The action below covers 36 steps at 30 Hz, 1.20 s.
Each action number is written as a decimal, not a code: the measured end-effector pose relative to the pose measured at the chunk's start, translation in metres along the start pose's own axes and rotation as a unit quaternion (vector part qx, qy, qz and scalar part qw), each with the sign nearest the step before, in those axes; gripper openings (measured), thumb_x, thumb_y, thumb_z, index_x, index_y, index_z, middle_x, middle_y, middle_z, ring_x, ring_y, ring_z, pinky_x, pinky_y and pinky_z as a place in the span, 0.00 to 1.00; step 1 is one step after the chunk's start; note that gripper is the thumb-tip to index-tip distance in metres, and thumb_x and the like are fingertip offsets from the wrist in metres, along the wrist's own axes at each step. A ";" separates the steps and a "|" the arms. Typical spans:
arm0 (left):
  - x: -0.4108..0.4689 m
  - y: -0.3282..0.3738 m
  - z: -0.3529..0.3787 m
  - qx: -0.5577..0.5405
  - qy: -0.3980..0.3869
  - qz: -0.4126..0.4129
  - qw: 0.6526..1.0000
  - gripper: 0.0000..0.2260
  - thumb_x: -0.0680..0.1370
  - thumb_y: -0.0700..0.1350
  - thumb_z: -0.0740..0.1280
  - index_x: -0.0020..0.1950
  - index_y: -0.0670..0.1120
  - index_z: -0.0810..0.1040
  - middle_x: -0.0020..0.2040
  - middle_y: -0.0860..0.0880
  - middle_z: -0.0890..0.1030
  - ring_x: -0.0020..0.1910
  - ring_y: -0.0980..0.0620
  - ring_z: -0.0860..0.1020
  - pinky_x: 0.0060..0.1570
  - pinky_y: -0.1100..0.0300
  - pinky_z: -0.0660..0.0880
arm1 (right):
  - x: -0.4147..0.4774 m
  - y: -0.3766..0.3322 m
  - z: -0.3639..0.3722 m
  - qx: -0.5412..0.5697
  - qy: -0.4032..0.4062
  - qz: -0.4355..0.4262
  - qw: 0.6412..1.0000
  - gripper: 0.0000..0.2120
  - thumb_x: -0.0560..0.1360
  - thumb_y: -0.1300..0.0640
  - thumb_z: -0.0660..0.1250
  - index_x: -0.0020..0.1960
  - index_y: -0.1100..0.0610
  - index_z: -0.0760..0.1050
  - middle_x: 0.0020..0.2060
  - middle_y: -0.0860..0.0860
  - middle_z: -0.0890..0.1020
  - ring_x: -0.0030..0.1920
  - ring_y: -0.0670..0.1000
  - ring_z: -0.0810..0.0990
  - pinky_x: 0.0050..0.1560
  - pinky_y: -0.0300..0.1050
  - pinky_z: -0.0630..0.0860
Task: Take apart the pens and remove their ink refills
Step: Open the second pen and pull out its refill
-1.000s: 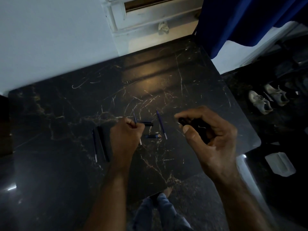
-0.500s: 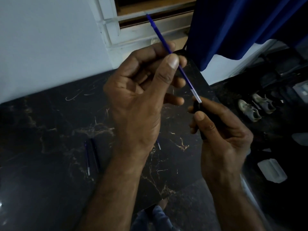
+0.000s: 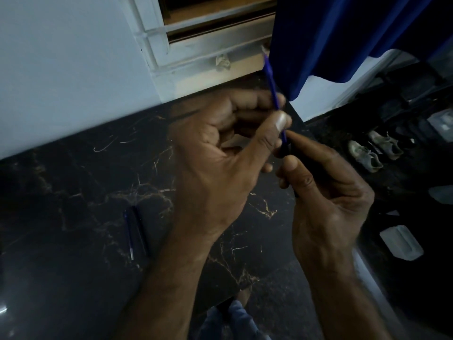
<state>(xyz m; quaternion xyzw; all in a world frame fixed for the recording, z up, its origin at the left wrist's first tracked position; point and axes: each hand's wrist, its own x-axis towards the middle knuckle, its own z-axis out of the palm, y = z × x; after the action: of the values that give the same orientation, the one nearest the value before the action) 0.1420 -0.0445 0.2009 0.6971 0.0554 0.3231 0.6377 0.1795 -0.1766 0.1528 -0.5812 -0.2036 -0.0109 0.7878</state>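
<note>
The blue refill (image 3: 274, 87) is held in the air above the far edge of the counter (image 3: 73, 192). Its long axis runs from about 11 o'clock, the free upper end near the blue curtain (image 3: 343, 33), down to about 5 o'clock, where the lower end goes into the dark pen barrel (image 3: 285, 153). The barrel continues almost the same line downward and is mostly hidden in the right hand (image 3: 328, 204).

The left hand (image 3: 215, 163) pinches the refill between thumb and forefinger, so its grip is clenched on the refill. The right hand has its grip wrapped around the pen barrel, thumb on the front.

On the counter, at about 8 o'clock from the hands, a second refill (image 3: 128, 238) and a dark barrel (image 3: 139, 231) lie side by side, close together, both pointing roughly from 12 to 6 o'clock. I cannot tell if they touch.

Half a second ago the silver tip of the refill was visible just above the right hand; now this tip is not seen and the blue part meets the barrel mouth. The refill also stands steeper than before, and both hands are lower in the view.
</note>
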 end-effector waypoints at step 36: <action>-0.133 -0.215 -0.078 0.474 -0.205 -0.269 0.813 0.09 0.81 0.56 0.74 0.60 0.60 0.82 0.57 0.63 0.70 0.47 0.65 0.72 0.43 0.74 0.60 | -0.024 0.015 0.003 -0.059 -0.004 0.127 0.990 0.08 0.77 0.67 0.74 0.54 0.58 0.83 0.50 0.61 0.87 0.49 0.53 0.87 0.53 0.47 0.83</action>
<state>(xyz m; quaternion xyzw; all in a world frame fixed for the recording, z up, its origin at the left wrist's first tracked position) 0.0696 -0.0044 -0.0505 0.9201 0.2553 -0.0779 0.2868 0.1607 -0.1743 0.1318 -0.6481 -0.1300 0.0799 0.7461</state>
